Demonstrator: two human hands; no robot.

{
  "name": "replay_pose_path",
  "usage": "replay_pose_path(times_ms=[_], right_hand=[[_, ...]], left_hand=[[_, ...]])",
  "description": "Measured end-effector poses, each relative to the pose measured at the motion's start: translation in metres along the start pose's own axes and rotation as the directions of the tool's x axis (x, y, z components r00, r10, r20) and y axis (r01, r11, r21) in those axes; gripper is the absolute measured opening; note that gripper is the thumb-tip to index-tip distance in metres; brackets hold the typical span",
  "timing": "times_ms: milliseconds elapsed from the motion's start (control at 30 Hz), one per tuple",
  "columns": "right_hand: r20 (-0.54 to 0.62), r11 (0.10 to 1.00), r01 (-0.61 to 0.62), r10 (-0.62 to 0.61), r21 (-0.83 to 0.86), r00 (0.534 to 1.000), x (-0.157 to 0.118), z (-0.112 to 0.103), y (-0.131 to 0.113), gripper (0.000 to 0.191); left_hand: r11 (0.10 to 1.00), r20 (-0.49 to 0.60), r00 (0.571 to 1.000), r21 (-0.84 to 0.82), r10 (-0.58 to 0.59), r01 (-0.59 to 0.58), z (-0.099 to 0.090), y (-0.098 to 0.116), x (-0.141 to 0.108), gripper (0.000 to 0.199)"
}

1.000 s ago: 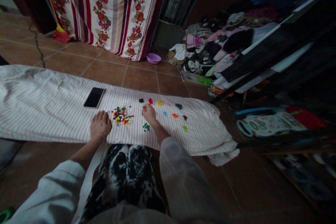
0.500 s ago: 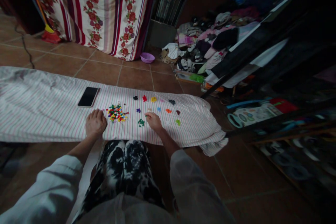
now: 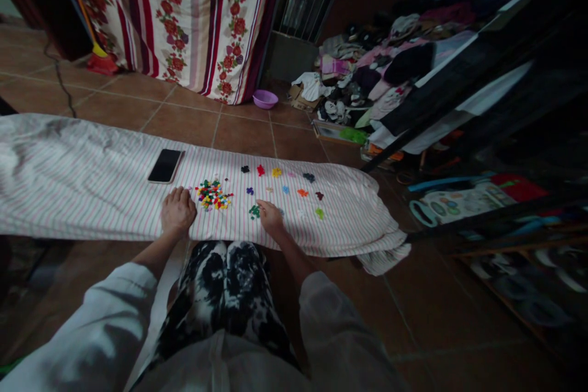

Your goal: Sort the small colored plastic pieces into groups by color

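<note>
My left hand (image 3: pixel 178 211) rests palm down on the striped cloth (image 3: pixel 110 196), its fingers lying on the fabric just left of a mixed heap of tiny coloured pieces (image 3: pixel 213 195). My right hand (image 3: pixel 272 218) is closed in a pinch beside a small pile of green pieces (image 3: pixel 254 212); whatever the fingertips hold is too small to make out. Beyond it lie little single-colour piles, among them black (image 3: pixel 245 169), red (image 3: pixel 261 169), yellow (image 3: pixel 276 172), dark blue (image 3: pixel 250 191), light blue (image 3: pixel 285 190), orange (image 3: pixel 302 193), brown (image 3: pixel 320 196) and lime green (image 3: pixel 320 214).
A phone (image 3: pixel 166 166) lies on the cloth beyond my left hand. On the tiled floor behind are a purple basin (image 3: pixel 265 99) and a heap of clothes (image 3: pixel 367 67). A dark shelf frame (image 3: pixel 436 229) stands to the right.
My right hand has shifted slightly left, closer to the green pile. The left hand stays beside the mixed heap. The whole view has turned a little, so everything sits further right.
</note>
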State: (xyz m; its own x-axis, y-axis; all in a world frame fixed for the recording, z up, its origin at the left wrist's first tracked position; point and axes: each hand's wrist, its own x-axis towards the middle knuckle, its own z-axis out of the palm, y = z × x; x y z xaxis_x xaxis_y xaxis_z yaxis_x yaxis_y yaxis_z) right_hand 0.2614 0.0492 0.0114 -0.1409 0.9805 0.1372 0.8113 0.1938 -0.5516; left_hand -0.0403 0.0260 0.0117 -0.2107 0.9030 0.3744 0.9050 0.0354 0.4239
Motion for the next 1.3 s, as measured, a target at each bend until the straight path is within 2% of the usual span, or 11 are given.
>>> replay_pose_path(times_ms=[267, 400, 567, 733, 867, 1067, 1300], right_hand=[[-0.077, 0.996, 0.081, -0.078, 0.031, 0.994, -0.009, 0.007, 0.001, 0.045], [-0.093, 0.997, 0.044, -0.038, 0.065, 0.995, -0.007, 0.004, 0.001, 0.042], [-0.039, 0.997, -0.028, 0.031, 0.073, 0.999, 0.004, -0.001, 0.002, 0.035], [-0.010, 0.998, -0.033, 0.034, 0.050, 0.999, 0.012, -0.003, 0.005, 0.034], [-0.033, 1.000, -0.016, 0.016, 0.000, 0.999, 0.019, -0.007, 0.005, 0.035], [0.010, 0.997, 0.066, -0.066, -0.029, 0.998, 0.036, -0.005, -0.013, 0.030], [0.124, 0.987, 0.153, -0.146, -0.049, 0.982, 0.054, 0.015, -0.046, 0.030]], left_hand=[[0.999, 0.016, 1.000, 0.042, 0.008, -0.009, -0.002, 0.002, 0.000, 0.043], [0.999, 0.008, 1.000, 0.053, -0.001, 0.000, -0.001, 0.002, 0.000, 0.043], [1.000, 0.017, 1.000, 0.027, -0.008, 0.008, -0.001, 0.002, 0.000, 0.044], [1.000, 0.002, 1.000, 0.001, -0.020, 0.020, 0.001, 0.001, 0.000, 0.043], [1.000, 0.009, 1.000, 0.008, -0.018, 0.018, 0.003, 0.000, 0.000, 0.043], [1.000, 0.012, 1.000, 0.008, -0.008, 0.008, 0.003, 0.000, 0.000, 0.044], [1.000, 0.018, 1.000, 0.012, -0.019, 0.019, 0.005, -0.001, 0.001, 0.044]])
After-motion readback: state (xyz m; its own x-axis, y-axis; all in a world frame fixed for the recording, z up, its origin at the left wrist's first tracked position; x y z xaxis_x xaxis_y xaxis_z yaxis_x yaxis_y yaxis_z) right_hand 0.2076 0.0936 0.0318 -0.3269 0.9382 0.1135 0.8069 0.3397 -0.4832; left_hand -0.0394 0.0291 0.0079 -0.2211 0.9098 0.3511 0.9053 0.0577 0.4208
